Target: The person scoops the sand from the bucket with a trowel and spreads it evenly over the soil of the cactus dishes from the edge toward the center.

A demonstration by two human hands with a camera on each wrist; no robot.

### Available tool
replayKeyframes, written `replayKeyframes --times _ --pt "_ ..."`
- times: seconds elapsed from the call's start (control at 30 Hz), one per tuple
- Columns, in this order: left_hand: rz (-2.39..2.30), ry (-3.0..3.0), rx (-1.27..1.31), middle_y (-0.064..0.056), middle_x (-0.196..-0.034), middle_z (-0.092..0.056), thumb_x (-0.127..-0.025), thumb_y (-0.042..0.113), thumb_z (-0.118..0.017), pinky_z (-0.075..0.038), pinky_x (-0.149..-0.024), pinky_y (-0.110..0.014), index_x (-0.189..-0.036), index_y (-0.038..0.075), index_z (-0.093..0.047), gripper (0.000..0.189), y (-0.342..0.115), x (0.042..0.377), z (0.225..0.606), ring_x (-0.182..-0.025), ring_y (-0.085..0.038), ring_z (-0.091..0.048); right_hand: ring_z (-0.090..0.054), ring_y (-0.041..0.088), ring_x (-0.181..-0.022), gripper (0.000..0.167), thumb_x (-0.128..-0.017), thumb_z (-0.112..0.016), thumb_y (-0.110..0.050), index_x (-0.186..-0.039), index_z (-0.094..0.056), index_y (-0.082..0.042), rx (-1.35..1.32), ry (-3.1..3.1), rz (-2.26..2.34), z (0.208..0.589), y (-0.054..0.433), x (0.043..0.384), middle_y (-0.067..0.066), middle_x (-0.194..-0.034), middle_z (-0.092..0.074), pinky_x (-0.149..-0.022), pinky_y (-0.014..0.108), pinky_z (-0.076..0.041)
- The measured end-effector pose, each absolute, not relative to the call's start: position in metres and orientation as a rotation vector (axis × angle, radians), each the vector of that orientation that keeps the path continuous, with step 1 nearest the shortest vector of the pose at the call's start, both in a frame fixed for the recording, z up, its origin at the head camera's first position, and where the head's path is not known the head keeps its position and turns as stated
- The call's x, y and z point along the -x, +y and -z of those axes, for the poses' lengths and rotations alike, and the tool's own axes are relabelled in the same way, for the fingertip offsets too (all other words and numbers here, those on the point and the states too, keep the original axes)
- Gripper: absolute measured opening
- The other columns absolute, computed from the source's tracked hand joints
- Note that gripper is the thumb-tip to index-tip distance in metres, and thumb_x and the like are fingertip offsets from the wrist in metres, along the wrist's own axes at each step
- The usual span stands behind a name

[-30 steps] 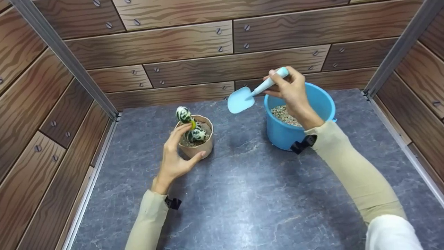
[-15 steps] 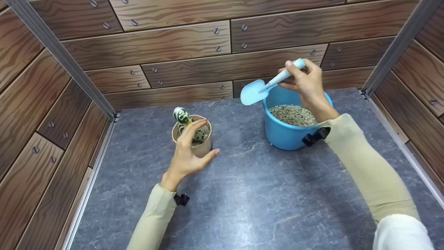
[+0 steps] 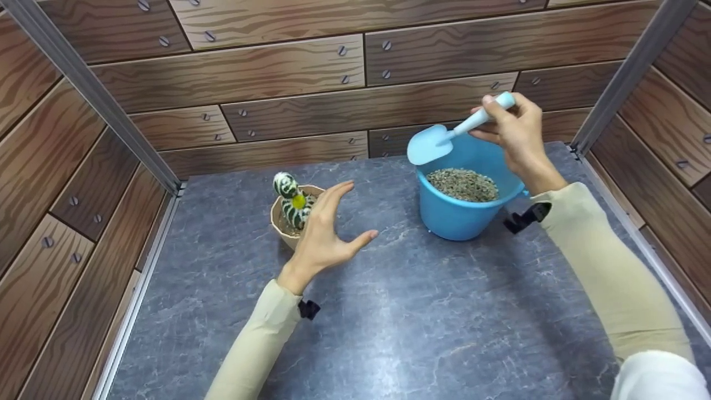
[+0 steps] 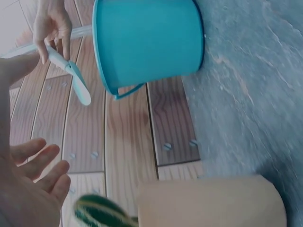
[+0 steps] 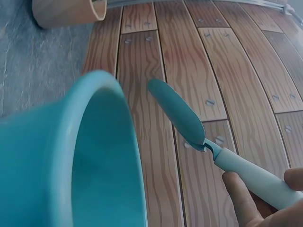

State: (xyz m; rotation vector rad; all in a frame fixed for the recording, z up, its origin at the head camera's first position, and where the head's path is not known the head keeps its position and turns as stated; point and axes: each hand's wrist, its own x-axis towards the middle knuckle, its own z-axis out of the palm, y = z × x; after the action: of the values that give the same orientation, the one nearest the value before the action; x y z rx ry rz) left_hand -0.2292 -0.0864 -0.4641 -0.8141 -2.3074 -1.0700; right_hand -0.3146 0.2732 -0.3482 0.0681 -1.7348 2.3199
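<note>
My right hand (image 3: 522,133) grips a light blue trowel (image 3: 430,145) by its pale handle, above a blue bucket (image 3: 458,219). Grainy soil (image 3: 464,185) covers the bucket's bottom. In the right wrist view the trowel blade (image 5: 177,113) hangs beside the bucket rim (image 5: 102,82). My left hand (image 3: 325,236), fingers and thumb spread apart, holds nothing. It hovers in front of a tan pot (image 3: 281,225) and hides part of it. A striped green cactus (image 3: 294,208) with a yellow spot stands in that pot, its upper lobe leaning left.
A grey marbled tabletop (image 3: 389,311) lies under the pot and bucket. Wood-patterned walls (image 3: 300,111) enclose it at the back and both sides, with metal rails (image 3: 125,339) along the edges. The bucket's handle (image 4: 130,92) hangs at its side.
My left hand has moved right, off the cactus and across the front of the pot. My right hand has carried the trowel rightward until it is over the bucket.
</note>
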Motion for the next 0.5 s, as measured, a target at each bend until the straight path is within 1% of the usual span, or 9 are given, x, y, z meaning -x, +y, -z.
replayKeyframes --times 0.13,0.27,0.5 --pt "1.072 -2.359 0.793 -0.012 -0.155 -0.057 -0.085 0.057 -0.085 -0.04 -0.125 -0.045 -0.156 0.005 -0.05 0.094 -0.075 0.234 0.46 -0.145 -0.027 -0.052 -0.081 0.022 -0.081 0.02 -0.101 -0.076 -0.016 -0.103 -0.065 0.0 -0.057 -1.74 -2.315 0.348 0.282 0.313 0.01 -0.092 -0.08 -0.076 0.037 -0.067" --pt "1.083 -2.445 0.779 -0.014 -0.159 -0.053 -0.083 0.06 -0.085 -0.038 -0.126 -0.044 -0.159 0.005 -0.046 0.101 -0.059 0.241 0.458 -0.148 -0.028 -0.05 -0.081 0.022 -0.079 0.022 -0.1 -0.076 -0.017 -0.105 -0.064 0.0 -0.033 -1.739 -2.311 0.348 0.293 0.311 0.011 -0.094 -0.08 -0.076 0.037 -0.067" --pt "1.132 -2.584 0.74 -0.014 -0.168 -0.044 -0.082 0.066 -0.082 -0.035 -0.128 -0.052 -0.164 0.008 -0.038 0.11 -0.029 0.253 0.452 -0.154 -0.032 -0.043 -0.081 0.021 -0.077 0.022 -0.1 -0.076 -0.016 -0.104 -0.062 0.0 -0.015 -1.74 -2.285 0.35 0.312 0.307 0.009 -0.091 -0.081 -0.073 0.034 -0.066"
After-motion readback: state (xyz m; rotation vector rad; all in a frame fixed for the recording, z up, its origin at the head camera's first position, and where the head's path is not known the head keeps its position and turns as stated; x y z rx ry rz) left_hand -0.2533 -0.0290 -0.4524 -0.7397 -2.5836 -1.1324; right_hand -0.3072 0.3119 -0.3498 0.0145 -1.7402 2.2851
